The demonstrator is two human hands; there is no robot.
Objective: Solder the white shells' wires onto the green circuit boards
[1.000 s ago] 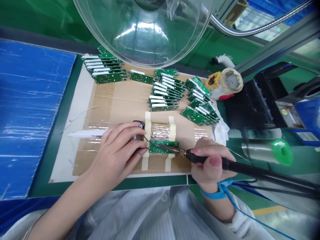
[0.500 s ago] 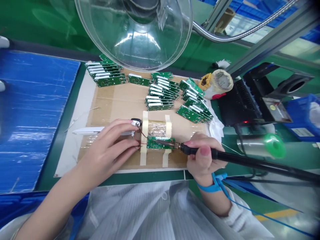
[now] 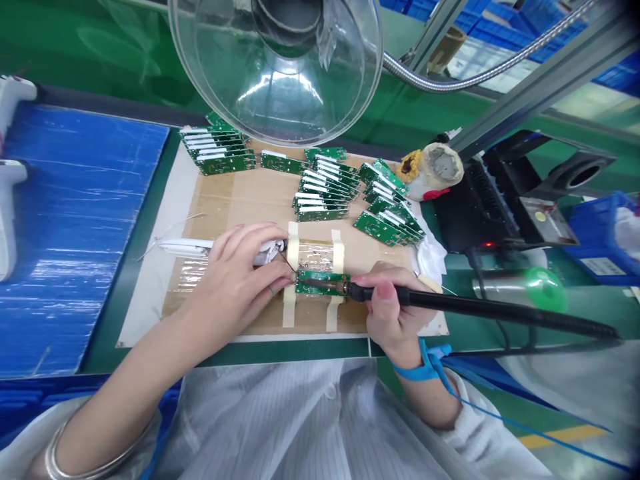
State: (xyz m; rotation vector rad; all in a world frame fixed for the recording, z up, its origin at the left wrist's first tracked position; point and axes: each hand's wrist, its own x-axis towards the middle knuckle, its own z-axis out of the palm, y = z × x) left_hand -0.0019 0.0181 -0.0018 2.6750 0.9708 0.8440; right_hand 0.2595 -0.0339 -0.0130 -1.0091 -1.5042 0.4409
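My right hand [image 3: 397, 303] is closed around the black handle of a soldering iron [image 3: 385, 295]. The iron's tip lies over a small green circuit board [image 3: 325, 275], which rests on a taped fixture [image 3: 314, 253]. At the board's left end, my left hand [image 3: 245, 273] is closed, its thumb and fingertips pinching a thin wire [image 3: 289, 261]. Under that hand lies a long white plastic housing [image 3: 185, 247], partly covered by the fingers; dark wires run from its right end toward the board. Exactly where the wire meets the board is too small to tell.
Rows of green circuit boards [image 3: 325, 187] stand behind the fixture on the cardboard. A clear round hood [image 3: 277, 87] hangs above them. To the right are a black soldering station [image 3: 460, 213] and a solder spool [image 3: 540, 291]. White housings [image 3: 7, 220] lie on the blue sheet [image 3: 85, 220] at left.
My left hand has shifted right and its fingertips have come up to the board's left end. The white housing moved slightly right and up. The iron's tip slid a little left along the board.
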